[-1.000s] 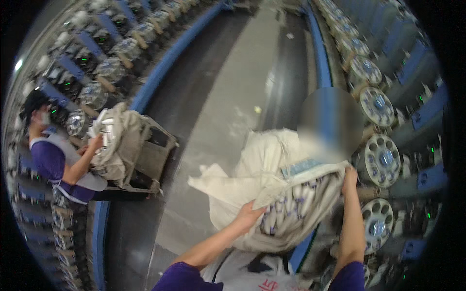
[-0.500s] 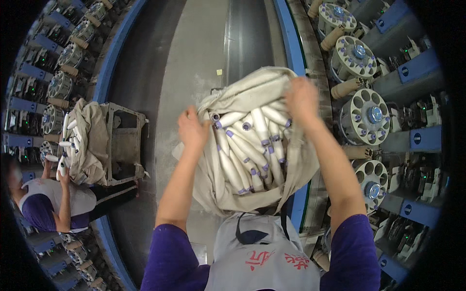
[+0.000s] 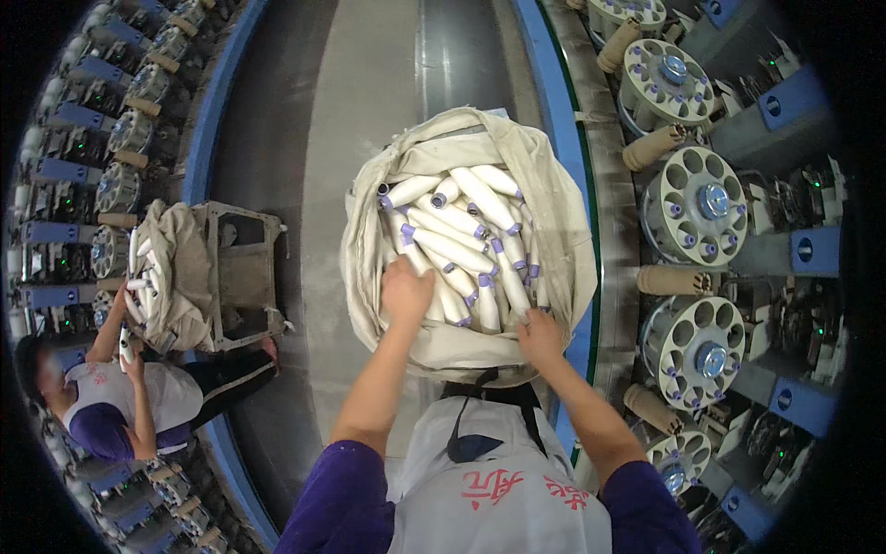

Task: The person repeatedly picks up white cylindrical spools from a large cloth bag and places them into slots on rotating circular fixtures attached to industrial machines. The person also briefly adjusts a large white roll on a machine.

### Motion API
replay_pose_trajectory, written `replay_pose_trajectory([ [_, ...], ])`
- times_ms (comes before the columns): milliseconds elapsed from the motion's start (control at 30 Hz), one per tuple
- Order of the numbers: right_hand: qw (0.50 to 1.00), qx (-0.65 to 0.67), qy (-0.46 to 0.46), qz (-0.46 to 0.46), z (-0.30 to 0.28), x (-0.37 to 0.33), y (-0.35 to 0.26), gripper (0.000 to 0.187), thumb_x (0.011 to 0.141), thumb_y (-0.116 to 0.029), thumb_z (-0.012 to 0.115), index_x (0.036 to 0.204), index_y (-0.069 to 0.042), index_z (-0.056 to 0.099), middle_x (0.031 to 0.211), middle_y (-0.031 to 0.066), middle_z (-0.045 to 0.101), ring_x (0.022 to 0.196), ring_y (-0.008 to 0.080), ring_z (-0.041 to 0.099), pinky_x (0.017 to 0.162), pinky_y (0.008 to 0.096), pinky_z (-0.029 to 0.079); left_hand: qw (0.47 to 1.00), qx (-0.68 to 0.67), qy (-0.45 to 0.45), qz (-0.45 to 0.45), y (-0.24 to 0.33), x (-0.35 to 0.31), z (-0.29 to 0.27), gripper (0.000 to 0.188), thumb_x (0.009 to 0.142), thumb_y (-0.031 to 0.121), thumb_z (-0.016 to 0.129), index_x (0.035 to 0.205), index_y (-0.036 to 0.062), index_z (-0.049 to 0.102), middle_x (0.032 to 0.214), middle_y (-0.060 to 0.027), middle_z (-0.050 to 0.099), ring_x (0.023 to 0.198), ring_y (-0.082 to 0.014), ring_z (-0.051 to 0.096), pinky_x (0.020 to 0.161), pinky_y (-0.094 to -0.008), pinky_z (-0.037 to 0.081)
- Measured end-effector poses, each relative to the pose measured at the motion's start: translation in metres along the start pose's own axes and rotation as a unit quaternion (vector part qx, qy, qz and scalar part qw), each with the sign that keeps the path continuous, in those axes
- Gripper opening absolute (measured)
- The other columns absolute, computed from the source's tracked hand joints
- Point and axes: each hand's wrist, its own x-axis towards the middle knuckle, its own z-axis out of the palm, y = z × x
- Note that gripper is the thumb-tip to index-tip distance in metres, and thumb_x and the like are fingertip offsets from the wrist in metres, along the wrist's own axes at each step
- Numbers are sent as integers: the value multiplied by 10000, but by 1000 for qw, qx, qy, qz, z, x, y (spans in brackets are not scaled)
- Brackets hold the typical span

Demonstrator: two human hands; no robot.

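A cloth sack point(image 3: 563, 249) stands wide open in front of me, full of white yarn bobbins point(image 3: 452, 247) with purple ends. My left hand point(image 3: 408, 294) reaches into its near left part, fingers curled around a bobbin whose purple end points away from me. At the near right, my right hand point(image 3: 541, 338) has its fingers closed at the lower end of another bobbin, just inside the sack's edge. Both sets of fingertips are partly hidden among the bobbins.
Machine rows with round bobbin magazines point(image 3: 694, 201) and brown paper cones point(image 3: 655, 146) flank the aisle behind blue rails point(image 3: 214, 102). At left, a co-worker point(image 3: 138, 397) handles bobbins at a cloth-lined metal cart point(image 3: 245, 277).
Both hands have left the sack's rim and come down and inward onto the bobbins. The sack's mouth is spread wider and rounder. The co-worker's hands have shifted.
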Motion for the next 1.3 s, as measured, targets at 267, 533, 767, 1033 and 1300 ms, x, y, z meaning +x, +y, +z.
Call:
replay_pose_trajectory([
  [267,991,-99,-59,74,10,49,-23,561,795,-240,660,1233,48,461,1066,209,630,991,345,598,872,457,472,722,-609,-25,-328,17,11,28,454,729,83,706,1130,14,506,1100,-160,609,925,-306,617,808,-404,513],
  [533,983,-31,-143,113,-13,75,-27,479,746,-182,648,1169,12,538,907,177,678,814,307,665,690,413,530,779,-523,-118,-326,72,78,23,571,819,137,721,1283,-71,462,1277,-209,531,1132,-327,547,953,-410,469],
  [767,569,724,-323,217,-135,45,-33,425,770,-119,661,1150,-2,510,902,94,601,661,136,555,520,276,442,656,-653,-277,-257,105,97,-56,385,891,131,633,1236,-5,532,1075,-151,633,1014,-320,616,912,-474,520],
  [1033,883,457,104,23,-192,63,-86,675,822,-158,711,1396,-20,385,1099,56,591,933,176,578,780,332,481,675,-620,-270,-296,201,259,11,390,947,210,554,1253,-21,484,1244,-198,562,1152,-380,531,1034,-563,366],
  [1300,921,116,368,53,-233,6,-69,502,743,-99,744,1179,8,519,1078,206,570,961,397,564,802,415,472,578,-720,-349,-158,174,197,-33,329,966,253,500,1164,-1,570,1196,-169,582,1117,-356,542,980,-513,440],
])
